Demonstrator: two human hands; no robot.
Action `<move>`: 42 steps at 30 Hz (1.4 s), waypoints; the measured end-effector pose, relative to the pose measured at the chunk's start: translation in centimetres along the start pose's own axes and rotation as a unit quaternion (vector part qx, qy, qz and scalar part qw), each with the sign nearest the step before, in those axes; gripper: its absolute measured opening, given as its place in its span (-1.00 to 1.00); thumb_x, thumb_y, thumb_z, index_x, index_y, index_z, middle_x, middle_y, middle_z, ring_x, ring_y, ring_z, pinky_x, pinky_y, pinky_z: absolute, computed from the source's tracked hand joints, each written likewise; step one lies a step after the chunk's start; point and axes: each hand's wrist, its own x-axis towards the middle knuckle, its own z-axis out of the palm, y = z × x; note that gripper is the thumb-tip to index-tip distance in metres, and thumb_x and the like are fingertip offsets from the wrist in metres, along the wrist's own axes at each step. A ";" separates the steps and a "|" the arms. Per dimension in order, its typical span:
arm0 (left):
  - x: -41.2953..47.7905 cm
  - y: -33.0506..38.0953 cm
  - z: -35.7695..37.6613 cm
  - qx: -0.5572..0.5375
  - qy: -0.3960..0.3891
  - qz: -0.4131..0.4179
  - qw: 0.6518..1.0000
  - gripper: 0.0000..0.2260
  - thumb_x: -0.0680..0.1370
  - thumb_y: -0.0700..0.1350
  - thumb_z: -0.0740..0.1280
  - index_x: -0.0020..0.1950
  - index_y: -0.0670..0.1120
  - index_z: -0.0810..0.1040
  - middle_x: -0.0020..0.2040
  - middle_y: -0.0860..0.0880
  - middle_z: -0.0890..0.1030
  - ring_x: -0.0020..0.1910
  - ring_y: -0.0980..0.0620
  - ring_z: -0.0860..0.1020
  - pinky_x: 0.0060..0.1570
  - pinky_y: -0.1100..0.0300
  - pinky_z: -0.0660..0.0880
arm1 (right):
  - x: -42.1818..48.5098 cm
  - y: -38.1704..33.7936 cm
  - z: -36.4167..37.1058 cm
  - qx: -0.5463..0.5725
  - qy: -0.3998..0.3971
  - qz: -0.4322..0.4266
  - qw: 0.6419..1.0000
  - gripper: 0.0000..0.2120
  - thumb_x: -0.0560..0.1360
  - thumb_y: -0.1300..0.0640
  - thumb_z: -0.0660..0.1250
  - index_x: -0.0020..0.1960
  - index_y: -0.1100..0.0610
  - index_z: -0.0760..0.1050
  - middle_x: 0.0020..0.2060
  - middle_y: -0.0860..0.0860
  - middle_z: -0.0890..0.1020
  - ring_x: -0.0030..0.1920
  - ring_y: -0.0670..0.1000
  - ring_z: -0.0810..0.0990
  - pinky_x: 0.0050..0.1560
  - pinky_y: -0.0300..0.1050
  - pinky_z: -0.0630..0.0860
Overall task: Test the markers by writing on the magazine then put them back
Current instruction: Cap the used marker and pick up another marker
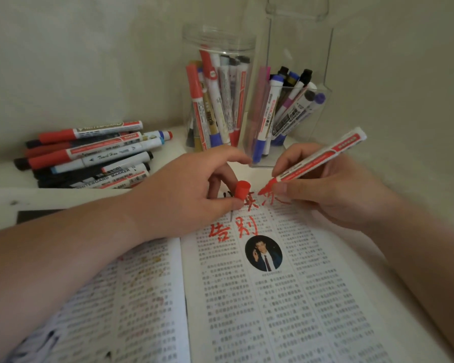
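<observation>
An open magazine [260, 297] lies in front of me, with red characters written across the top of its right page. My right hand [333, 189] grips an uncapped red marker [317, 158], and its tip touches the page near the top edge. My left hand [194, 189] rests on the magazine beside it and pinches the marker's red cap [242, 189] between its fingers. The two hands are close together, a few centimetres apart.
A heap of loose markers [89, 155] lies at the back left. A round clear jar [218, 100] and a square clear holder [286, 119], both full of markers, stand behind the magazine against the wall corner. A tall empty glass bottle [296, 6] rises behind them.
</observation>
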 end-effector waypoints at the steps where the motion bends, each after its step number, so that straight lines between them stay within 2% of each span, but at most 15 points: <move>1: 0.0 0.1 -0.1 -0.009 -0.004 -0.005 1.000 -0.47 0.46 -0.03 0.55 0.29 0.30 0.38 -0.01 0.34 0.63 -0.21 0.05 0.57 -0.14 0.21 0.51 | 0.3 -0.5 0.2 0.006 0.008 0.001 1.000 -0.94 0.37 0.25 0.47 -0.18 0.15 0.63 -0.38 0.23 0.44 -0.44 0.05 0.36 -0.47 -0.23 0.34; 4: 0.0 0.1 -0.2 -0.031 -0.011 -0.018 0.999 -0.39 0.46 -0.02 0.55 0.35 0.31 0.31 -0.04 0.31 0.65 -0.26 0.00 0.54 -0.20 0.12 0.53 | 1.3 -2.3 0.4 -0.013 0.017 -0.007 1.000 -0.90 0.42 0.19 0.42 -0.20 0.23 0.58 -0.44 0.18 0.32 -0.43 0.09 0.18 -0.47 -0.19 0.17; 9: 0.0 0.0 -0.2 -0.033 -0.020 -0.019 0.999 -0.39 0.47 -0.01 0.54 0.32 0.35 0.24 -0.03 0.30 0.65 -0.27 0.01 0.53 -0.22 0.18 0.53 | 3.0 -5.2 1.7 -0.138 -0.020 -0.038 0.989 -0.89 0.42 0.07 0.43 -0.22 0.11 0.60 -0.48 0.03 0.47 -0.51 -0.01 0.35 -0.47 -0.19 0.27; 12: 0.1 -0.1 -0.2 -0.031 -0.016 -0.025 0.999 -0.39 0.47 -0.02 0.54 0.36 0.27 0.27 -0.03 0.30 0.65 -0.28 0.04 0.54 -0.24 0.20 0.52 | 3.7 -5.4 2.5 -0.267 -0.062 -0.030 0.961 -0.93 0.49 0.08 0.48 -0.15 0.01 0.61 -0.40 -0.08 0.60 -0.40 -0.08 0.55 -0.33 -0.10 0.51; 15: 0.0 -0.2 -0.3 -0.039 -0.012 -0.027 0.999 -0.39 0.47 -0.05 0.55 0.34 0.28 0.27 -0.06 0.35 0.63 -0.28 0.03 0.56 -0.26 0.23 0.51 | 3.7 -4.8 3.2 -0.314 -0.071 -0.016 0.947 -0.95 0.48 0.13 0.49 -0.09 0.01 0.64 -0.18 0.13 0.70 -0.15 0.18 0.67 -0.07 0.23 0.61; 19: 0.1 -0.4 -0.2 -0.036 -0.007 -0.018 0.999 -0.37 0.47 -0.08 0.54 0.37 0.28 0.27 -0.03 0.28 0.66 -0.28 0.05 0.56 -0.24 0.23 0.52 | 3.6 -4.0 2.8 -0.263 -0.043 -0.031 0.963 -0.74 0.33 -0.10 0.51 -0.10 0.05 0.68 -0.15 0.29 0.68 -0.08 0.38 0.64 -0.05 0.37 0.59; 20: 0.2 -0.4 -0.2 -0.036 -0.007 -0.016 0.999 -0.37 0.48 -0.08 0.53 0.39 0.26 0.27 -0.03 0.26 0.67 -0.29 0.04 0.55 -0.24 0.22 0.52 | 3.6 -4.0 2.8 -0.256 -0.042 -0.035 0.965 -0.73 0.30 -0.13 0.51 -0.11 0.03 0.68 -0.17 0.28 0.68 -0.11 0.37 0.65 -0.06 0.36 0.60; 22: 0.2 -0.4 -0.1 -0.036 -0.008 -0.014 0.999 -0.36 0.48 -0.09 0.52 0.41 0.27 0.27 -0.03 0.26 0.67 -0.30 0.02 0.54 -0.26 0.17 0.53 | 3.5 -3.7 2.4 -0.243 -0.050 -0.048 0.968 -0.90 0.37 -0.05 0.56 -0.18 -0.08 0.68 -0.25 0.22 0.68 -0.24 0.25 0.65 -0.15 0.23 0.63; 25: 0.1 -0.4 -0.1 -0.043 -0.007 -0.020 0.999 -0.36 0.48 -0.08 0.53 0.41 0.27 0.28 -0.03 0.27 0.66 -0.34 0.00 0.51 -0.28 0.13 0.53 | 3.2 -3.0 2.3 -0.227 -0.048 -0.070 0.970 -0.80 0.48 0.10 0.54 -0.23 -0.17 0.64 -0.36 0.09 0.64 -0.36 0.06 0.56 -0.29 0.04 0.54; 28: 0.2 -0.6 0.0 -0.047 -0.003 -0.023 0.999 -0.36 0.47 -0.09 0.54 0.42 0.25 0.30 -0.04 0.27 0.65 -0.35 -0.01 0.48 -0.30 0.13 0.53 | 3.0 -2.4 2.6 -0.235 -0.041 -0.075 0.968 -0.80 0.50 0.09 0.52 -0.16 -0.21 0.62 -0.32 0.08 0.68 -0.31 0.16 0.63 -0.24 0.17 0.61; 31: 0.2 -0.6 0.1 -0.058 0.000 -0.021 0.998 -0.36 0.45 -0.06 0.56 0.39 0.26 0.31 -0.04 0.23 0.66 -0.34 -0.06 0.49 -0.31 0.11 0.53 | 2.7 -1.6 2.9 -0.230 -0.015 -0.089 0.969 -0.89 0.50 0.11 0.53 -0.08 -0.08 0.64 -0.28 0.14 0.68 -0.25 0.24 0.64 -0.20 0.25 0.61; 34: 0.3 -0.7 0.2 -0.068 0.016 -0.011 0.997 -0.38 0.43 -0.06 0.57 0.35 0.26 0.34 -0.08 0.17 0.67 -0.31 -0.04 0.51 -0.25 0.04 0.53 | 2.4 -0.9 3.6 -0.202 0.013 -0.097 0.974 -0.92 0.48 0.16 0.53 -0.05 0.09 0.66 -0.34 0.18 0.63 -0.38 0.13 0.55 -0.27 0.07 0.59; 36: 0.3 -0.8 0.2 -0.061 0.033 0.006 0.998 -0.43 0.45 -0.08 0.56 0.34 0.20 0.37 -0.09 0.15 0.68 -0.31 -0.03 0.52 -0.24 0.01 0.52 | 2.2 -0.7 4.2 -0.134 0.022 -0.113 0.984 -0.88 0.48 0.17 0.53 0.01 0.12 0.67 -0.33 0.17 0.65 -0.36 0.10 0.57 -0.27 0.04 0.59; 39: 0.0 -1.0 -0.1 -0.058 0.077 0.015 0.995 -0.61 0.45 -0.10 0.54 0.17 0.14 0.46 -0.12 0.19 0.65 -0.34 0.00 0.48 -0.31 0.07 0.50 | 2.5 -1.3 4.2 -0.025 0.089 -0.141 0.986 -0.81 0.52 0.07 0.45 0.04 0.17 0.60 -0.35 -0.01 0.64 -0.42 -0.09 0.53 -0.40 -0.24 0.45; 42: -0.2 -1.1 -0.2 -0.039 0.092 0.006 0.995 -0.75 0.45 -0.07 0.53 -0.02 0.17 0.52 -0.14 0.22 0.64 -0.36 -0.02 0.46 -0.35 0.05 0.46 | 2.6 -1.7 3.6 0.001 0.151 -0.154 0.976 -0.87 0.53 0.06 0.41 -0.03 0.12 0.56 -0.34 0.08 0.59 -0.46 -0.04 0.45 -0.44 -0.24 0.38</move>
